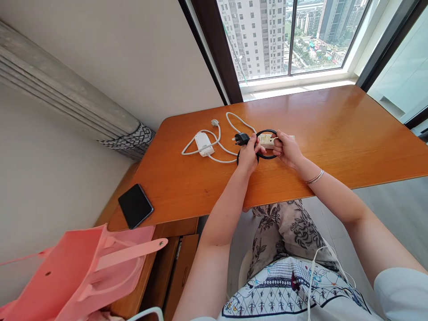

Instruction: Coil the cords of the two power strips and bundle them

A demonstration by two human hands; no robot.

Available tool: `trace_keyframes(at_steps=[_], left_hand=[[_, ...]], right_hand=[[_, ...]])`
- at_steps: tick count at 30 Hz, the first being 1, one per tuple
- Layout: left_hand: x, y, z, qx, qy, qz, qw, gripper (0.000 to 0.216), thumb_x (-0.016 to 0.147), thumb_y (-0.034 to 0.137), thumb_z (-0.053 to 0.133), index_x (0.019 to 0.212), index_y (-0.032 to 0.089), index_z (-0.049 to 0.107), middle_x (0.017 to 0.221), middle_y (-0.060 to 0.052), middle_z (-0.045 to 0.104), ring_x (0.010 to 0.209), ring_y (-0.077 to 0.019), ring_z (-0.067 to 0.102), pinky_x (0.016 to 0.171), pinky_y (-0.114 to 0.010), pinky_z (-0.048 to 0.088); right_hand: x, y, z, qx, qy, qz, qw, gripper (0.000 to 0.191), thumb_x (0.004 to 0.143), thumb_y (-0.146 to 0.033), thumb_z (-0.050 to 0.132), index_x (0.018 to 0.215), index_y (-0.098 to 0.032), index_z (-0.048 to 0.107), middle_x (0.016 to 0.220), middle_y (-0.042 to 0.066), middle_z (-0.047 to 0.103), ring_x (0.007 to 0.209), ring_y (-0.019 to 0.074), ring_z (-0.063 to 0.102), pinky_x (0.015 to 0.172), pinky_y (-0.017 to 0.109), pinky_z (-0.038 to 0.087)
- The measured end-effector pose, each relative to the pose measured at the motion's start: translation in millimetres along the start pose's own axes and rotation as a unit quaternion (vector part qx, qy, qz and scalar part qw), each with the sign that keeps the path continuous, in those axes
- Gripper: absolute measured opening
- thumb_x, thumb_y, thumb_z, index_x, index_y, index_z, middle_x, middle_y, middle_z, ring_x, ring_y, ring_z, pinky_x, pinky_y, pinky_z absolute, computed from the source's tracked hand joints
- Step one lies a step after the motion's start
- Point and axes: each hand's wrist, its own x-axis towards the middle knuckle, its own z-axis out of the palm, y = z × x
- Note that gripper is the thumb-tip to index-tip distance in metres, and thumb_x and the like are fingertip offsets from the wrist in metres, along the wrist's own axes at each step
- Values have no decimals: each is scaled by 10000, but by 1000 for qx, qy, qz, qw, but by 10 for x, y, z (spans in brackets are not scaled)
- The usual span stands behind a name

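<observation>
Nearest to us, at the bottom left, a pink bag (83,272) slumps against the wooden cabinet (174,272), and our patterned clothing fills the lower middle of the view. Just above the bag, a black phone (135,205) lies face up on the near left corner of the wooden table (351,133). Further in, near the table's middle, both our hands hold a coiled black cable (265,156). Our left hand (249,154) is closed around the left side of the coil, right beside the black plug (241,139) that sticks out to the left. Our right hand (288,149), a bracelet (314,177) on its wrist, pinches the coil's right side, fingers curled narrow; a cream power strip (267,140) lies under the loop between the hands. To the left of the plug, well apart from our fingers, a white charger (203,143) rests with its white cord (220,138) looping loosely around it. Beyond the table's far edge, the window (287,35) shows tall apartment blocks
</observation>
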Motion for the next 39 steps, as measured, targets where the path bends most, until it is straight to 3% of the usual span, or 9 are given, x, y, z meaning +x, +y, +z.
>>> trace_keyframes(at_steps=[6,9,14,17,26,32,39], left_hand=[[-44,54,34,-27,0,-13,1000,460,930,459,697,648,195,447,471,112,231,381,-39,266,419,-158,309],[-44,61,32,-28,3,-8,1000,457,930,457,693,655,193,441,481,112,229,373,-30,243,400,-151,276],[-35,75,7,-25,-12,0,1000,421,936,419,685,671,181,461,537,87,363,372,-7,245,384,-147,245],[-34,87,4,-22,-16,-1,1000,411,949,394,668,663,177,467,515,96,315,367,-8,231,378,-145,228],[-26,65,19,-19,13,7,1000,455,889,438,740,649,187,448,495,117,227,360,-11,198,365,-142,201],[-20,38,-2,-31,1,27,999,443,899,419,734,644,179,462,500,111,248,371,-11,212,372,-140,205],[-45,85,7,-29,-10,-1,1000,428,945,395,682,648,172,468,493,111,277,365,-11,231,383,-137,237]], right_hand=[[-27,-32,-1,-8,-32,23,999,340,936,-475,685,789,-191,569,513,-115,284,434,45,211,474,194,363],[-37,-33,7,-10,-42,25,999,345,915,-480,715,786,-196,567,535,-101,331,448,55,287,517,210,414],[-43,-22,14,-7,-42,33,999,276,937,-428,687,828,-190,601,544,-88,373,472,69,348,546,217,442],[-46,-5,14,-14,-48,29,998,227,970,-388,625,864,-187,622,537,-83,383,477,81,372,550,225,459],[-22,85,-53,-115,-82,-75,987,265,976,-462,591,934,-205,638,543,-82,436,469,95,444,558,240,467],[46,169,-153,-254,-82,-165,950,425,929,-627,625,1040,-218,621,586,-67,536,528,115,565,586,254,480],[81,204,-201,-268,-95,-147,948,496,941,-679,570,1162,-241,642,678,-29,605,673,166,679,716,313,577]])
